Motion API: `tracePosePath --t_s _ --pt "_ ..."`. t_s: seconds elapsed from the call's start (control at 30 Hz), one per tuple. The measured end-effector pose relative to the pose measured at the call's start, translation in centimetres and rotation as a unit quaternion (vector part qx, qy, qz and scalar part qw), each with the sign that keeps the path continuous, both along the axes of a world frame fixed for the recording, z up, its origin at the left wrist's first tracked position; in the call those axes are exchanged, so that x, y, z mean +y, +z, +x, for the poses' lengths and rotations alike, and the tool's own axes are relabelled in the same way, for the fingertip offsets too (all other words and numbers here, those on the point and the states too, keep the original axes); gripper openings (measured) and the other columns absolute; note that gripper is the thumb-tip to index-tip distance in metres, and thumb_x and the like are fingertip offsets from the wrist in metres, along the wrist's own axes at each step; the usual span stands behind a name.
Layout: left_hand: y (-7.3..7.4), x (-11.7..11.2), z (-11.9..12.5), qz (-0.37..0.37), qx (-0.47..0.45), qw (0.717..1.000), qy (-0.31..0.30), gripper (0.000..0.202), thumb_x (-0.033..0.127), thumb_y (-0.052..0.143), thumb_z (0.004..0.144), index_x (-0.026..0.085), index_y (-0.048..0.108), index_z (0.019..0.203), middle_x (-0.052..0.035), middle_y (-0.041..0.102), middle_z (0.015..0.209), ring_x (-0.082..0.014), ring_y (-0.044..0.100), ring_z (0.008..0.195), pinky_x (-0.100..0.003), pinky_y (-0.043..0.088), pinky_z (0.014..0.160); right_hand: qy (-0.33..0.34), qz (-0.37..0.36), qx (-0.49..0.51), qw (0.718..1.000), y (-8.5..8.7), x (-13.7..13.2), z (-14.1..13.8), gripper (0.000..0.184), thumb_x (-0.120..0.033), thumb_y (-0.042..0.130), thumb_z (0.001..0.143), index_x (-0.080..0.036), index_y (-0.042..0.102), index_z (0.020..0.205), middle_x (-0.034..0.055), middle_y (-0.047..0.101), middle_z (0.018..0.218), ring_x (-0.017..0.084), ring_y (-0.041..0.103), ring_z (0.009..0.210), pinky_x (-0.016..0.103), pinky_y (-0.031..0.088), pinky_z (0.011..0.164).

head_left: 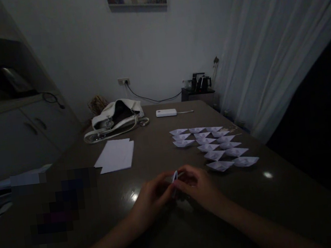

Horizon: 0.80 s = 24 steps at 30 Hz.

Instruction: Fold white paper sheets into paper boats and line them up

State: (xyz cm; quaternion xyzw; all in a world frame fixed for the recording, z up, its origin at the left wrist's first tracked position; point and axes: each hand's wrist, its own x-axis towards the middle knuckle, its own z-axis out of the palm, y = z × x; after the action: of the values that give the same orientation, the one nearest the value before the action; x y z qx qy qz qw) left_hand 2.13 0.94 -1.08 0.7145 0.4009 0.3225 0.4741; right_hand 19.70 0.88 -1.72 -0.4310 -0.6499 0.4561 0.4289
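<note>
Between my two hands is a small piece of folded white paper (175, 176), held above the near part of the table. My left hand (153, 195) pinches it from the left with thumb and fingers. From the right, my right hand (198, 184) grips the same paper, its thumb meeting the left fingertips. Much of the paper is hidden by the fingers. To the right, several white folded paper boats (215, 155) stand in rows on the table. Left of my hands lies a stack of white paper sheets (117, 155).
A white handbag (118, 115) lies at the table's (153, 149) far left, with a white power bank (166, 112) and short cable near the far edge. Behind stands a small black stand with a kettle (203, 83). A white curtain (252, 42) hangs on the right.
</note>
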Motion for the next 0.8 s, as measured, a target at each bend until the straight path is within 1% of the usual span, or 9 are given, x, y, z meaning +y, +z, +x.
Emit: tracePosePath --t_s 0.07,0.13,0.2,0.3,0.4,0.5,0.6,0.7,0.8 --pt "-0.1 -0.3 0.1 0.016 0.013 1.0 0.014 0.03 0.031 0.051 0.089 0.015 0.054 0.115 -0.0035 0.069 0.076 -0.0168 0.063 0.067 -0.024 0.046 0.059 -0.008 0.044 -0.049 0.998 0.0 -0.2 -0.1 0.016 -0.022 0.061 0.081 -0.017 0.061 0.097 0.0051 0.071 0.085 0.018 0.068 0.076 0.028 0.053 0.068" --pt "-0.2 -0.5 0.3 0.02 0.01 0.999 0.031 0.026 0.03 0.053 0.088 0.016 0.054 0.11 -0.0019 0.067 0.072 -0.0156 0.061 0.062 -0.022 0.043 0.055 -0.016 0.062 -0.083 0.995 0.0 -0.4 -0.3 0.024 -0.017 0.061 0.079 -0.019 0.059 0.103 0.0037 0.071 0.085 0.017 0.068 0.073 0.026 0.051 0.064" --pt "-0.2 -0.5 0.4 -0.006 -0.026 0.999 0.042 0.024 0.031 0.054 0.087 0.017 0.052 0.106 -0.0014 0.067 0.071 -0.0156 0.062 0.062 -0.022 0.044 0.056 -0.02 0.043 -0.082 0.996 0.1 -0.5 -0.3 0.03 -0.017 0.061 0.079 -0.021 0.055 0.108 0.0018 0.071 0.081 0.015 0.067 0.063 0.023 0.048 0.054" --pt "-0.1 -0.2 0.6 -0.082 -0.117 0.989 0.041 0.029 0.039 0.057 0.085 0.017 0.051 0.102 -0.0023 0.068 0.072 -0.017 0.065 0.066 -0.026 0.05 0.062 -0.025 0.023 -0.032 0.999 0.1 -0.3 -0.2 0.02 -0.022 0.059 0.082 -0.022 0.055 0.102 -0.0005 0.069 0.071 0.014 0.065 0.057 0.02 0.045 0.049" --pt "0.1 0.2 0.5 -0.142 -0.183 0.972 0.034 0.038 0.046 0.066 0.076 0.016 0.055 0.096 -0.0044 0.07 0.077 -0.0187 0.067 0.071 -0.03 0.053 0.069 -0.021 0.023 0.034 0.999 -0.1 0.4 0.2 0.007 -0.023 0.061 0.08 -0.02 0.06 0.086 -0.0002 0.069 0.069 0.015 0.066 0.063 0.023 0.049 0.056" --pt "0.1 0.5 0.3 -0.179 -0.209 0.96 0.047 0.038 0.044 0.072 0.071 0.014 0.06 0.091 -0.0072 0.071 0.085 -0.0218 0.068 0.081 -0.031 0.054 0.073 -0.002 0.008 0.072 0.997 -0.4 1.0 0.5 0.007 -0.023 0.065 0.075 -0.019 0.067 0.08 0.0019 0.072 0.077 0.017 0.068 0.074 0.028 0.053 0.067" --pt "0.0 0.5 0.1 -0.196 -0.234 0.951 0.053 0.034 0.04 0.073 0.072 0.014 0.062 0.092 -0.0076 0.071 0.092 -0.0223 0.068 0.087 -0.033 0.053 0.079 -0.008 0.0 0.067 0.998 -0.5 1.0 0.6 0.009 -0.023 0.066 0.073 -0.019 0.071 0.079 0.0035 0.073 0.079 0.02 0.069 0.077 0.032 0.053 0.072" --pt "-0.1 0.5 0.2 -0.185 -0.227 0.955 0.05 0.031 0.036 0.075 0.071 0.014 0.058 0.085 -0.0043 0.071 0.084 -0.0171 0.068 0.076 -0.027 0.053 0.071 -0.014 0.018 0.051 0.998 -0.3 0.7 0.5 0.01 -0.019 0.062 0.073 -0.019 0.073 0.075 0.0041 0.073 0.077 0.02 0.069 0.078 0.033 0.053 0.074" --pt "0.0 0.5 0.3 -0.167 -0.208 0.962 0.06 0.038 0.033 0.08 0.066 0.017 0.048 0.08 -0.0007 0.07 0.073 -0.0135 0.065 0.063 -0.021 0.049 0.058 0.005 0.041 0.041 0.998 0.2 0.3 0.4 0.014 -0.015 0.057 0.075 -0.019 0.072 0.074 0.0045 0.072 0.081 0.019 0.068 0.081 0.031 0.052 0.077"
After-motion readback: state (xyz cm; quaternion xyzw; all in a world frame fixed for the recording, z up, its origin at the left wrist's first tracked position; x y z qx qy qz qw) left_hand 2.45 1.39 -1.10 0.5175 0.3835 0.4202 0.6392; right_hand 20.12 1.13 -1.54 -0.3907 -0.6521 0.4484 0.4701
